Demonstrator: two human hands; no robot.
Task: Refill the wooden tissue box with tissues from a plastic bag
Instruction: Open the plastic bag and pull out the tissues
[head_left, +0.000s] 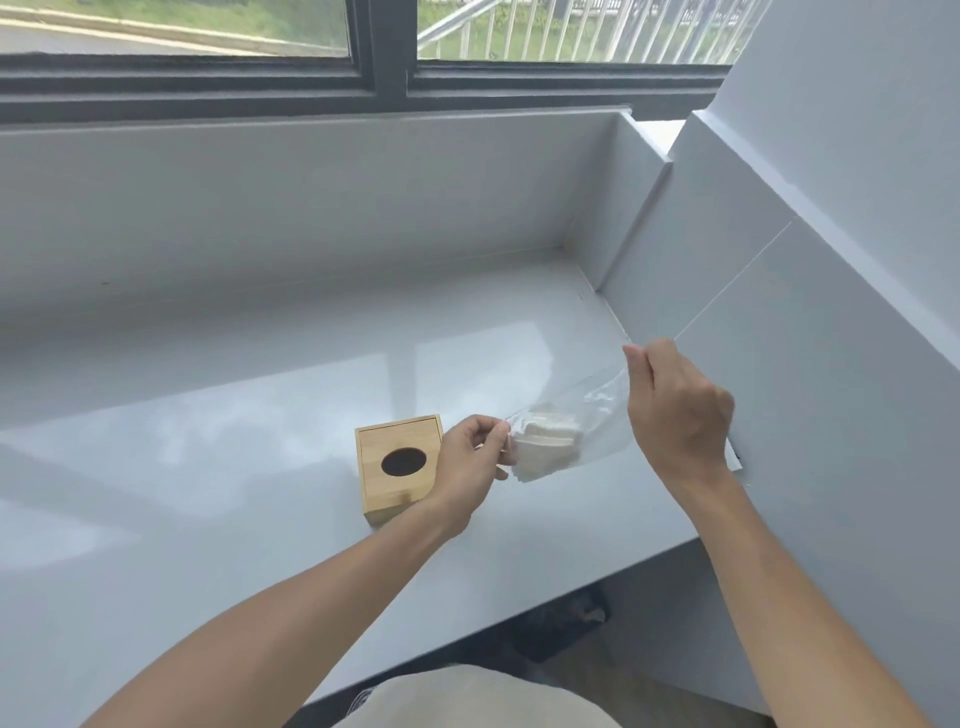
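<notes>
Now both hands grip the bag, lifted just right of the box.

Left hand (470, 457) pinches one edge of the bag (576, 423), right hand (675, 410) its top; the tissues (540, 449) could spill out if the thin film slips. Box (397, 470) sits shut on the glossy worktop (208, 519); a window (363, 47) lies beyond.

A glossy pale grey countertop (218, 483) below the window carries a square wooden tissue box (397, 465), lid on with a dark oval opening facing up, standing near the counter's front right part.
</notes>
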